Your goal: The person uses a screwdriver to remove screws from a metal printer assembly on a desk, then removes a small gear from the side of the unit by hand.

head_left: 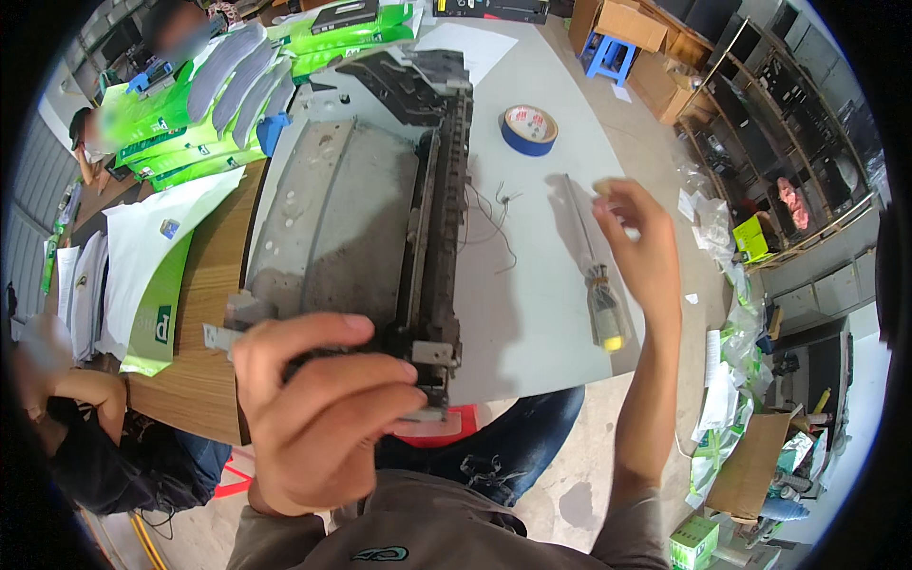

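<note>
A grey metal and black plastic printer frame (pixel 356 204) stands on the white table, long side running away from me. My left hand (pixel 318 404) is wrapped round its near end, fingers closed over the corner. Off to the right, my right hand (pixel 641 237) hovers above the table, thumb and fingertips drawn together in a pinch. Whatever they hold, if anything, is too small to make out. Just left of that hand lies a screwdriver (pixel 603 309) with a clear, yellow-ended handle, its thin shaft pointing away. Thin wires (pixel 499 204) lie between the frame and the screwdriver.
A roll of tape (pixel 529 130) with a blue side sits beyond the wires. Green paper packs (pixel 190 142) are piled at the far left, beside a wooden tabletop (pixel 204 323). Two people are at the left. Shelving (pixel 769 142) and a blue stool (pixel 611 59) stand off to the right.
</note>
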`<state>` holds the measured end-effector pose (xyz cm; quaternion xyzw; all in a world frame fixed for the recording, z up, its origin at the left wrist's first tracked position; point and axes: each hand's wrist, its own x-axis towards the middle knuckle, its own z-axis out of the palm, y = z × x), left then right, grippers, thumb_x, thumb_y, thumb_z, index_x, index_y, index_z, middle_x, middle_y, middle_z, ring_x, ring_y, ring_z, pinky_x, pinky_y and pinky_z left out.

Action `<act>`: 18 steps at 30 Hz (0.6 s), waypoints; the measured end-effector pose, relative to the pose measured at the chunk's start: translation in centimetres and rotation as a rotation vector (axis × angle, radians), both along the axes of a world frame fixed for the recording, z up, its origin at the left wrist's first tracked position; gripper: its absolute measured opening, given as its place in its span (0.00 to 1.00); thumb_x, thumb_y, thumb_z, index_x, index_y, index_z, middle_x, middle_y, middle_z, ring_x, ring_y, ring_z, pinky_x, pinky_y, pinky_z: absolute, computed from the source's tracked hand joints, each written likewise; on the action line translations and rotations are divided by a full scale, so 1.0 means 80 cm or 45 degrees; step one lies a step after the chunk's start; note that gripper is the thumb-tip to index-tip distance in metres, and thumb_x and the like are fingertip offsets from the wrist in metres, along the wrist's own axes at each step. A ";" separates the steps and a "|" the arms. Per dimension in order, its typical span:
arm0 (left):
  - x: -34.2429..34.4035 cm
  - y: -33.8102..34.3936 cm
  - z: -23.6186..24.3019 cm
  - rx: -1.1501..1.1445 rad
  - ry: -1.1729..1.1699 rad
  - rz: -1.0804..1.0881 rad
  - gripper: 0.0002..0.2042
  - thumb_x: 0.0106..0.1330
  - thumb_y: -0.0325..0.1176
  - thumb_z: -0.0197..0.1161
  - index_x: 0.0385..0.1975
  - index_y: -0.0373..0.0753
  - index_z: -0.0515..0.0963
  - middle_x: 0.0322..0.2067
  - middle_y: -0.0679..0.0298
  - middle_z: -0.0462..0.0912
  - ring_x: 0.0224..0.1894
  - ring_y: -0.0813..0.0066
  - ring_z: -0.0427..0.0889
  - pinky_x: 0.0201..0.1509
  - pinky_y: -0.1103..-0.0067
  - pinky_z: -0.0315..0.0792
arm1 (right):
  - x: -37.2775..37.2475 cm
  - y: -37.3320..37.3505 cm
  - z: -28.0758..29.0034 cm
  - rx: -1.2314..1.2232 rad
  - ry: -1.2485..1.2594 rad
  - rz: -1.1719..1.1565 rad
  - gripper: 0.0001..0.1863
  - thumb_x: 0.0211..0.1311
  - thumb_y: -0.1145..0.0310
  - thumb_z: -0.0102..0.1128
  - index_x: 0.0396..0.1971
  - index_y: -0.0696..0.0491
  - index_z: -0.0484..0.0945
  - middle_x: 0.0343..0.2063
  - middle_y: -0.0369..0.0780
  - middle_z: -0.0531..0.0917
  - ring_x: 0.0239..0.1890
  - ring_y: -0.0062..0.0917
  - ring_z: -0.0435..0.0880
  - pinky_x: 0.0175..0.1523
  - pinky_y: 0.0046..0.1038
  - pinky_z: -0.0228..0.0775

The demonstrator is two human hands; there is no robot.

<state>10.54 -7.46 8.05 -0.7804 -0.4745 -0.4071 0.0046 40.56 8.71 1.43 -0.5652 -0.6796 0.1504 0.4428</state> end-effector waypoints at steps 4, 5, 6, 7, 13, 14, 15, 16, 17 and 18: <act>-0.008 0.007 -0.001 0.043 0.032 -0.053 0.05 0.47 0.30 0.69 0.25 0.44 0.84 0.33 0.71 0.85 0.47 0.60 0.78 0.47 0.67 0.69 | -0.007 0.137 0.002 0.015 -0.124 0.191 0.12 0.60 0.77 0.64 0.44 0.61 0.79 0.30 0.46 0.86 0.34 0.35 0.86 0.41 0.34 0.76; -0.010 0.008 -0.001 0.050 0.020 -0.050 0.05 0.47 0.31 0.69 0.25 0.45 0.84 0.33 0.73 0.85 0.47 0.62 0.78 0.46 0.67 0.69 | -0.015 0.170 -0.001 -0.003 -0.254 0.252 0.12 0.58 0.80 0.63 0.43 0.61 0.79 0.33 0.47 0.87 0.37 0.35 0.87 0.45 0.32 0.77; -0.013 0.010 0.001 0.046 0.020 -0.055 0.05 0.48 0.32 0.69 0.25 0.47 0.85 0.34 0.76 0.86 0.46 0.65 0.79 0.43 0.69 0.68 | -0.022 0.193 -0.006 -0.021 -0.384 0.312 0.13 0.56 0.83 0.62 0.43 0.62 0.78 0.36 0.48 0.88 0.40 0.35 0.88 0.48 0.31 0.79; -0.014 0.010 0.002 0.055 0.021 -0.038 0.05 0.48 0.32 0.69 0.25 0.47 0.85 0.34 0.76 0.86 0.46 0.65 0.79 0.43 0.69 0.68 | -0.031 0.208 -0.009 -0.010 -0.384 0.328 0.13 0.56 0.83 0.62 0.43 0.62 0.78 0.36 0.48 0.88 0.40 0.35 0.88 0.48 0.31 0.79; -0.021 0.011 -0.003 0.109 0.018 -0.124 0.06 0.53 0.34 0.69 0.31 0.47 0.86 0.40 0.77 0.85 0.49 0.73 0.83 0.43 0.79 0.66 | -0.061 0.274 -0.054 -0.024 -0.895 0.050 0.08 0.59 0.77 0.60 0.38 0.59 0.83 0.36 0.54 0.85 0.41 0.48 0.86 0.47 0.43 0.79; -0.020 0.013 -0.006 0.143 0.000 -0.115 0.07 0.53 0.34 0.67 0.32 0.47 0.87 0.40 0.77 0.85 0.49 0.74 0.84 0.43 0.81 0.66 | -0.070 0.275 -0.054 -0.050 -0.966 0.022 0.08 0.60 0.76 0.59 0.38 0.59 0.83 0.36 0.55 0.85 0.42 0.49 0.86 0.48 0.44 0.79; -0.023 0.015 -0.005 0.147 0.001 -0.109 0.07 0.53 0.34 0.67 0.32 0.47 0.87 0.40 0.77 0.85 0.49 0.74 0.84 0.43 0.81 0.66 | -0.076 0.276 -0.052 -0.076 -1.038 -0.008 0.08 0.61 0.75 0.59 0.38 0.58 0.83 0.36 0.56 0.84 0.43 0.50 0.86 0.48 0.46 0.78; -0.023 0.018 -0.005 0.163 -0.025 -0.141 0.07 0.53 0.33 0.67 0.32 0.47 0.87 0.40 0.77 0.85 0.49 0.74 0.84 0.43 0.81 0.66 | -0.066 0.280 -0.058 -0.081 -1.052 -0.018 0.08 0.61 0.75 0.59 0.38 0.58 0.83 0.36 0.56 0.84 0.43 0.50 0.86 0.48 0.46 0.78; -0.024 0.019 -0.004 0.183 -0.049 -0.171 0.08 0.53 0.33 0.66 0.33 0.47 0.86 0.40 0.77 0.85 0.49 0.74 0.84 0.43 0.81 0.66 | -0.055 0.285 -0.066 0.026 -0.958 -0.008 0.07 0.60 0.72 0.60 0.33 0.59 0.82 0.32 0.58 0.83 0.39 0.52 0.85 0.45 0.46 0.77; -0.023 0.019 -0.004 0.189 -0.063 -0.177 0.08 0.53 0.33 0.66 0.33 0.47 0.86 0.40 0.77 0.85 0.49 0.74 0.84 0.43 0.81 0.66 | -0.043 0.290 -0.072 0.133 -0.864 0.005 0.09 0.59 0.68 0.62 0.28 0.59 0.81 0.28 0.59 0.83 0.35 0.54 0.84 0.42 0.46 0.76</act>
